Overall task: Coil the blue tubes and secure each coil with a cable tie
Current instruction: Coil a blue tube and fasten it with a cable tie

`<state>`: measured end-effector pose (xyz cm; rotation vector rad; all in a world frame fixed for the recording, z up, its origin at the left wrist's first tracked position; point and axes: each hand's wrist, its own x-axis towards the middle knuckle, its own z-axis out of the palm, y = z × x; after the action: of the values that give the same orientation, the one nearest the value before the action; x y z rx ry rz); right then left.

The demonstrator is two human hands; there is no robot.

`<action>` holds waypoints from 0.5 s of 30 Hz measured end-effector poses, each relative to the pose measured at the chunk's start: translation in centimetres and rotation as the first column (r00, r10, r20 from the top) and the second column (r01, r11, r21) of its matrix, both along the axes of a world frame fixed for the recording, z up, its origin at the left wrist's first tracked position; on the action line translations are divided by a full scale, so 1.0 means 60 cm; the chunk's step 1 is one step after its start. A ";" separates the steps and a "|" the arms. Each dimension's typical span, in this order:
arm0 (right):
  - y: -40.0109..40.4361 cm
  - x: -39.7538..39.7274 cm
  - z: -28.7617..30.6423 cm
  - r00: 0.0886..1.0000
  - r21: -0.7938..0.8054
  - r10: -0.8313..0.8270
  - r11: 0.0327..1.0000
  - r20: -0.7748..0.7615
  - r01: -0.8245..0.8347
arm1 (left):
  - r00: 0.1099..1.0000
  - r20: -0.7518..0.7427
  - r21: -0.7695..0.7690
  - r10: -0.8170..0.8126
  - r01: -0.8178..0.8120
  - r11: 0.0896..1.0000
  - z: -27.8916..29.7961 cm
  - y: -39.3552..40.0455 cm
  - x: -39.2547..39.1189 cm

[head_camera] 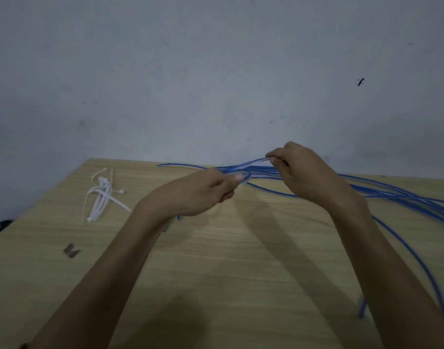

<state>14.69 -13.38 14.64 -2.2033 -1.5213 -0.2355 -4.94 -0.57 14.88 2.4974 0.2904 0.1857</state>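
Nearest the camera, one tube (pixel 417 258) runs down the right side of the table (pixel 216 285) toward the person, its end blurred near the front edge. Thin, smooth and light, it looks springy rather than limp: it holds long shallow arcs instead of collapsing, so a coil will likely want to spring open until it is tied.

Further in, the left hand (pixel 203 192) has its fingers curled around a small blue loop at its fingertips, gripping it. The right hand (pixel 299 172), slightly beyond and higher, pinches a tube between thumb and fingers and lifts that stretch off the wood. The two hands are near each other with the loop between them, which reads as the first turn of a coil.

The best hold is probably as shown: one hand clamping the gathered turns at a single crossing point, the other sliding along the free length to feed it in. A smooth wall may slip through a loose pinch.

To the left, well apart from the hands, lies a pile of white ties (pixel 100 195); roughly five or six, though they overlap too much to count surely. A small dark scrap (pixel 71 250) sits nearer on the left.

Farthest, against the wall (pixel 216 71), the remaining tubes (pixel 379 192) fan out rightward in a loose bundle, perhaps six to eight strands; blur prevents an exact count. None is coiled or tied yet.
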 end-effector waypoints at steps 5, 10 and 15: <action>-0.011 -0.038 0.028 0.998 0.108 -0.062 0.992 0.031 0.058 | 0.987 0.023 0.240 0.159 -0.160 0.957 -0.030 -0.008 0.021; -0.030 -0.045 0.042 0.986 -0.026 -0.001 1.000 -0.167 -0.003 | 0.972 0.148 0.424 0.181 -0.228 0.876 -0.039 0.001 0.034; -0.039 -0.043 0.044 0.876 0.037 0.222 0.973 -0.429 -0.229 | 0.933 0.284 0.135 0.222 -0.268 0.954 -0.035 0.005 0.031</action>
<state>12.12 -15.70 17.26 -1.8961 -1.5021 0.3212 -3.09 -0.25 12.80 2.5588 0.4926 0.6704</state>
